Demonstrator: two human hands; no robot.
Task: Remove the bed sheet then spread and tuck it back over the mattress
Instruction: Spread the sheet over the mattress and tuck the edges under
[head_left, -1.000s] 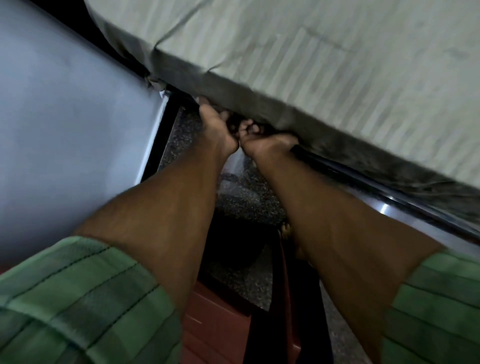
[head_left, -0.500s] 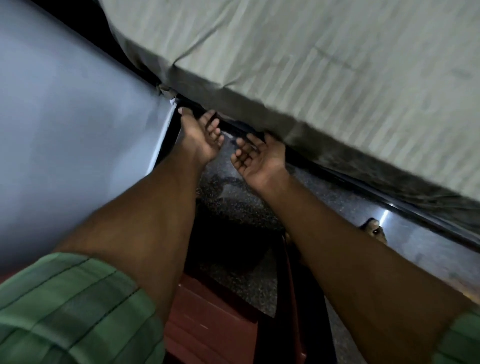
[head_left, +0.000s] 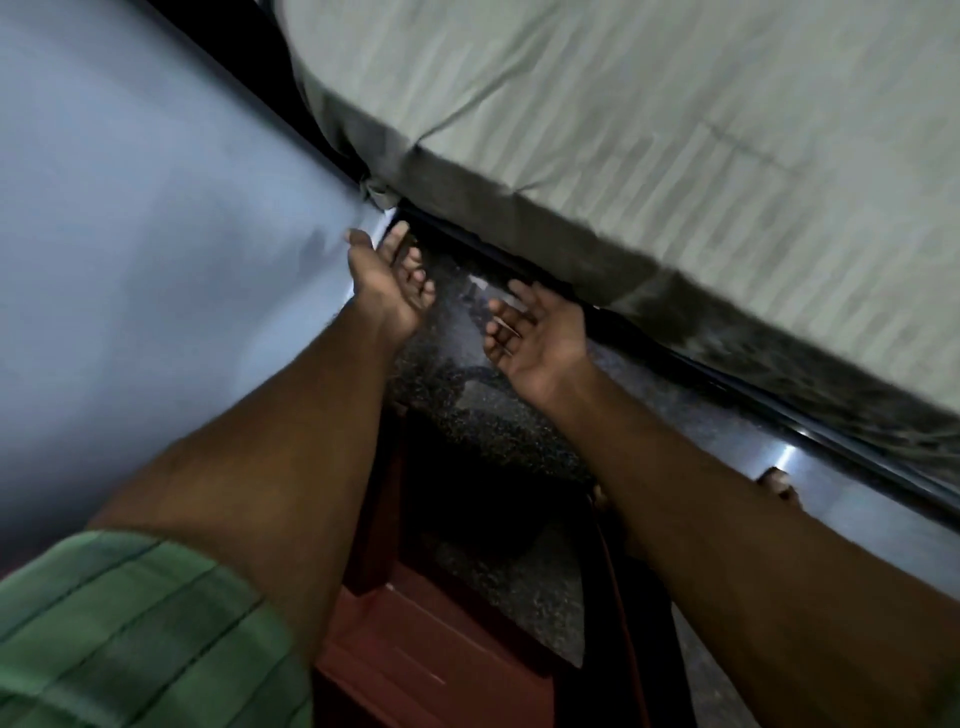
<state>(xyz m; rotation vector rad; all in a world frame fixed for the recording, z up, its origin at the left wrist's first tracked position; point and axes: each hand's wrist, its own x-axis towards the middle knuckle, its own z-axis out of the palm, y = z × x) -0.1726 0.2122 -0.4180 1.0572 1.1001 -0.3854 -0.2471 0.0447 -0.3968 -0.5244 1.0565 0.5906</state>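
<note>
My left hand (head_left: 387, 283) and right hand (head_left: 535, 332) are palms up, fingers relaxed, holding nothing, just below the mattress edge. Striped bed sheet (head_left: 649, 130) covers the mattress (head_left: 519, 218), corner bunched by the wall (head_left: 130, 234).

The bed sheet (head_left: 649, 119) runs off the top and right edges, its tucked hem hidden underneath.

Bed sheet (head_left: 701, 130): pale grey-green w/ faint tonal stripes; side drop darker grey. Wall (head_left: 130, 234): flat pale blue-grey. Bed frame (head_left: 753, 384): black, glossy. Floor (head_left: 467, 395): dark speckled black/grey stone pattern. Sleeve (head_left: 130, 623): green w/ dark check lines. Step (head_left: 415, 649): reddish-brown.
</note>
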